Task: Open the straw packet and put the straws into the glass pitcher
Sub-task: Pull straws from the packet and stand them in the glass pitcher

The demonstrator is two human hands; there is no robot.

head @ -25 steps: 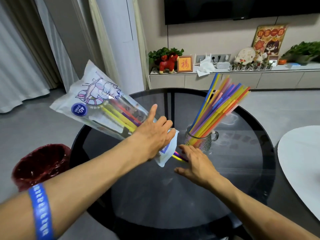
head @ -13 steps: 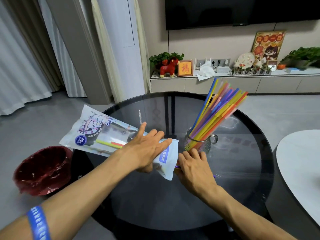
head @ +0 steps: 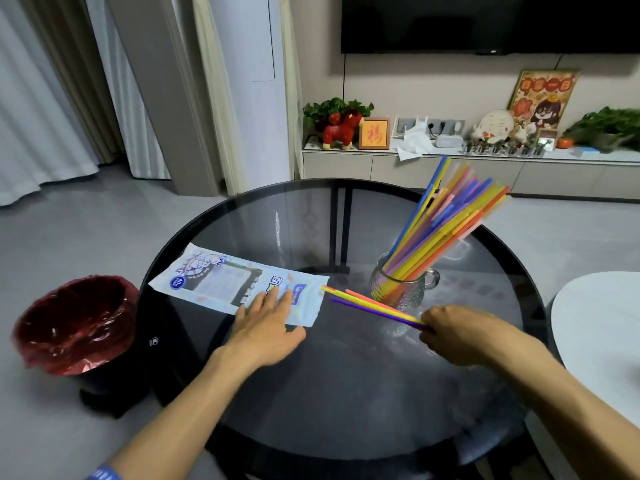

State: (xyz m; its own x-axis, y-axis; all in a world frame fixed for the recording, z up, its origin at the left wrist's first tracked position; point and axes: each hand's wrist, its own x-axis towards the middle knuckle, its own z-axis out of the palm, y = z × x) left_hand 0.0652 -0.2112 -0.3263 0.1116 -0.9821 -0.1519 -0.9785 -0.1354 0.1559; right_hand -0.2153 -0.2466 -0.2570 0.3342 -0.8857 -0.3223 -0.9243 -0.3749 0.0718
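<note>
Head camera looks down on a round dark glass table [head: 346,393], where the flat white-and-blue printed plastic straw packet [head: 239,284] lies near the table's left edge, its open end pointing toward the middle and its clear window showing no straws inside. The left hand [head: 265,329] rests palm-down with fingers spread flat on the packet's near right corner, gripping nothing. The right hand [head: 464,336], at the table's right side, is closed around one end of a small bundle of loose yellow, orange and purple straws [head: 370,304]; their free tips reach back to just beside the packet's open end. Behind that bundle, toward the table's far right, stands the clear textured glass pitcher with a handle [head: 403,289], already stuffed with a fan of blue, yellow, pink, purple and orange straws [head: 450,220] leaning right. The held bundle crosses in front of the pitcher's base. A bin with a red liner [head: 74,323] sits on the floor just off the table's left edge.
</note>
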